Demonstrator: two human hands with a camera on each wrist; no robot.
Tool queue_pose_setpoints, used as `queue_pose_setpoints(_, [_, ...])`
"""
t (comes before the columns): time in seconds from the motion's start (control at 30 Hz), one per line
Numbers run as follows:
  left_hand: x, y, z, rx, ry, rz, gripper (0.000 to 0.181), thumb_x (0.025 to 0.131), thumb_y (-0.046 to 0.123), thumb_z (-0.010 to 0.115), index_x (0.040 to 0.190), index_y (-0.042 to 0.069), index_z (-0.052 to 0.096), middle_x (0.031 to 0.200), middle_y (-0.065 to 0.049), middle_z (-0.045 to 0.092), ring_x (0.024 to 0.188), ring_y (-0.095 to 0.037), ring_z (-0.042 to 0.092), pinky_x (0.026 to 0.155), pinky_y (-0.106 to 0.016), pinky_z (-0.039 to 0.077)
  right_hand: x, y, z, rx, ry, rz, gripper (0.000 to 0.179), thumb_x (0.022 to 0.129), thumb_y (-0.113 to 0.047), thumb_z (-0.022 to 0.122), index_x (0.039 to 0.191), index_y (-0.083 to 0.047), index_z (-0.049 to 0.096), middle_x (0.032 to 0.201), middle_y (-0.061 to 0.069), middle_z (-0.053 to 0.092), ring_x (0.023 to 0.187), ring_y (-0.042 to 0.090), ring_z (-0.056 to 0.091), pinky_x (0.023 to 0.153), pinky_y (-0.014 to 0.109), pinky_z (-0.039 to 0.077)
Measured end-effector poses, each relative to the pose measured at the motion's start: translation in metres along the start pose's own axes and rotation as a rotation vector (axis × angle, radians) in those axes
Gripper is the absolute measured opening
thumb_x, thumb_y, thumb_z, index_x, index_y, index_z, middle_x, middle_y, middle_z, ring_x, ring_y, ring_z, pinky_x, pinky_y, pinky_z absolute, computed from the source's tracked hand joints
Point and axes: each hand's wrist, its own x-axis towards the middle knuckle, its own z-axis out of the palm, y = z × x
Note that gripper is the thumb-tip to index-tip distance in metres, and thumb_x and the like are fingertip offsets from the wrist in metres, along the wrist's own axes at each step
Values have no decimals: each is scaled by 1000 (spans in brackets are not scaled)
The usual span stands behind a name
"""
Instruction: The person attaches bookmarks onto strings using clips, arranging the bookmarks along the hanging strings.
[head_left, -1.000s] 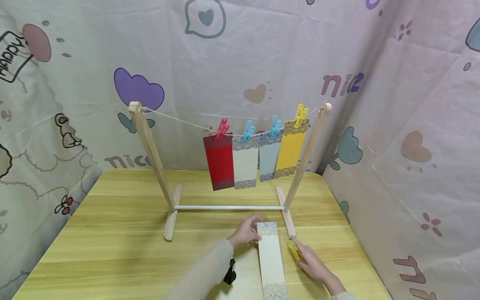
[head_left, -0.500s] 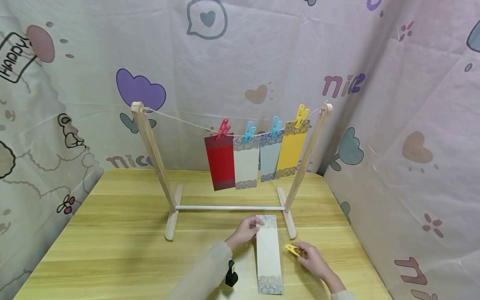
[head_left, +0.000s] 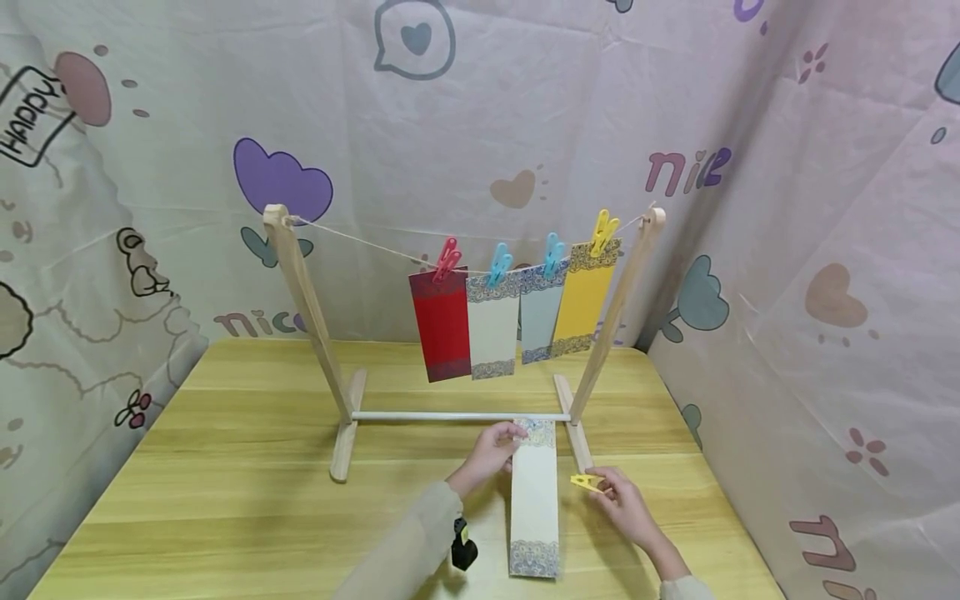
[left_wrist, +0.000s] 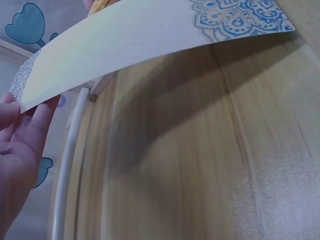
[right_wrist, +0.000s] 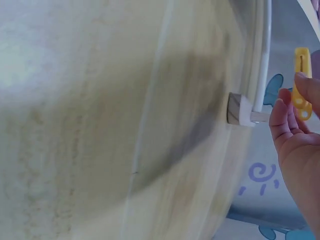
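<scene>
My left hand (head_left: 489, 457) pinches a long cream card (head_left: 534, 496) by the left edge near its upper end. The card has blue lace-patterned bands at both ends. In the left wrist view the card (left_wrist: 115, 45) bows slightly and is raised over the table, its shadow beneath. To the right of it, my right hand (head_left: 628, 510) holds a yellow clothespin (head_left: 588, 482) between thumb and fingers. That clothespin (right_wrist: 301, 82) points upward in the right wrist view. A gap separates the clothespin from the card.
Behind my hands stands a wooden frame (head_left: 307, 308) with a string and a white crossbar (head_left: 457, 416). From the string hang a red card (head_left: 441, 325), a white card (head_left: 492, 329), a pale blue card (head_left: 538, 317) and a yellow card (head_left: 585, 292), each clipped by a clothespin. Printed cloth surrounds the table (head_left: 187, 500).
My left hand has moved the cream card forward, its upper end now at the crossbar. The right hand has turned the yellow clothespin toward the card and risen slightly.
</scene>
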Motion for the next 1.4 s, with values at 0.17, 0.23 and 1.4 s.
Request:
queue_pose_setpoints(0.17, [-10,22,-5,9,-4,24,17,85,-9,48,100,-12,55,108,-24,56,49,-11,43,49,-40,49,7,-6,-2,0,44,-67,33,73,13,63,105,7,58,82,9,53,68,11,50,51,21,46])
queue_pose_setpoints(0.23, [-12,27,-7,16,-6,33,17,86,-9,47,101,-13,55,108,-25,56,48,-8,42,47,-32,48,11,-9,-2,15,55,-88,33,73,13,63,105,10,56,83,11,55,68,12,51,51,21,46])
queue_pose_setpoints(1.4, [-40,47,-36,92,128,104,15,86,-9,47,97,-9,58,111,-26,54,44,-6,39,45,-28,47,47,-77,4,200,106,-114,30,69,17,64,98,16,56,69,16,55,59,11,50,45,17,42])
